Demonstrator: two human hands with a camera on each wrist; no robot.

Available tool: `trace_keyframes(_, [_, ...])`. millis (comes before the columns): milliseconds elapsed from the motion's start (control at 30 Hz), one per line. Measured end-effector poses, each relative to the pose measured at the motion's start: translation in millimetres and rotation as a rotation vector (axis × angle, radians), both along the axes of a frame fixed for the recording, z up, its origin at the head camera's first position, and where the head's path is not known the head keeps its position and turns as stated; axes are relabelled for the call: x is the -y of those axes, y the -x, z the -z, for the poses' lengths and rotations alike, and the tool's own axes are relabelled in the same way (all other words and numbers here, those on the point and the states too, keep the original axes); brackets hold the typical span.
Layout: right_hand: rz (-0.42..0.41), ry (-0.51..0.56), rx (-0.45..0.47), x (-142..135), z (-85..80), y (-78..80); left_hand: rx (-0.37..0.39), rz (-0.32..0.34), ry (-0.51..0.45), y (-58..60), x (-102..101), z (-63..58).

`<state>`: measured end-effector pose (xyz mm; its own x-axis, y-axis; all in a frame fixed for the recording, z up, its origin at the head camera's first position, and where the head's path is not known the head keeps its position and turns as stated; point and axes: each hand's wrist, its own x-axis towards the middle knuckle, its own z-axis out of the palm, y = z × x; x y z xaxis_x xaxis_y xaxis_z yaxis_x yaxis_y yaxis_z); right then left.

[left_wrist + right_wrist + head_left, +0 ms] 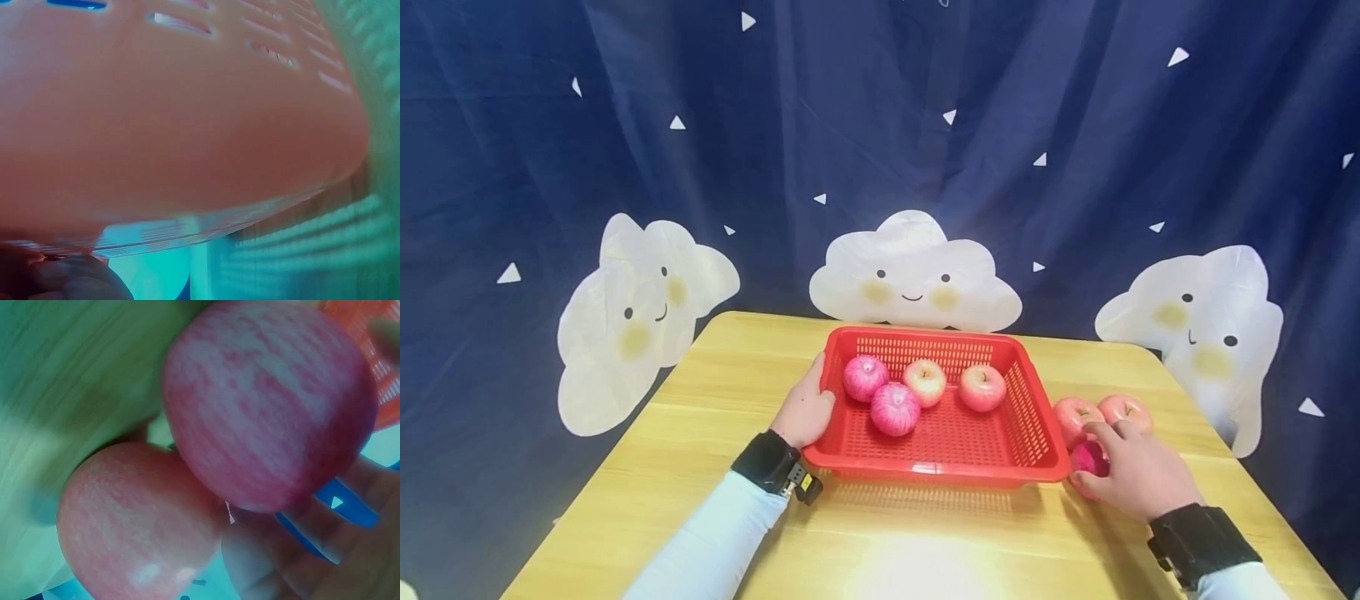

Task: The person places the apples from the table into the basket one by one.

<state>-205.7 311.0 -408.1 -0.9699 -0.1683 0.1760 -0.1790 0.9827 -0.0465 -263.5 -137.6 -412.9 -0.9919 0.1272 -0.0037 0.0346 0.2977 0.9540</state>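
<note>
My left hand [805, 410] holds the left rim of a red plastic basket [925, 475]. In the left wrist view the basket's slotted wall [187, 137] fills most of the picture. Two deep-pink streaked apples [896, 409] and two paler apples [982, 388] sit inside the basket. Just right of it, my right hand [1142, 475] grips another deep-pink apple [269, 406], thumb on one side and fingers on the other. Two pale red apples [1126, 410] lie behind that hand on the table; one pale apple [140, 519] shows against the gripped apple in the right wrist view.
Basket and loose apples stand on a light wooden table [715, 392] with rounded far corners. Behind it hangs a dark blue curtain [880, 100] with white triangles and smiling clouds. Black straps with small devices [775, 465] circle both wrists.
</note>
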Motion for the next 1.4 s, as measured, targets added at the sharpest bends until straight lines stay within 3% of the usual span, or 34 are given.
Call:
trace_keyframes(333, [0.025,-0.012,0.013,4.0,4.5,-3.0,-0.005,0.004,0.003,0.7,0.0,1.0])
trace_keyframes(600, [-0.04,0.025,0.033,1.6,3.6,-4.7,0.005,-0.017,0.019,-0.5,0.5,5.2])
trace_keyframes(767, [-0.069,0.087,0.092,0.4,-16.0,-3.5,0.003,-0.016,0.012,1.0,-1.8,5.1])
trace_keyframes(900, [-0.106,0.114,0.083,1.9,-37.6,1.3,0.015,-0.02,0.001,1.4,-1.4,5.0])
trace_keyframes(1200, [-0.149,0.046,0.051,18.1,-81.7,19.0,0.004,-0.02,0.013,3.6,-1.2,3.8])
trace_keyframes(1400, [-0.142,-0.01,0.043,44.9,-96.9,34.0,-0.001,-0.014,0.004,1.2,-0.8,3.3])
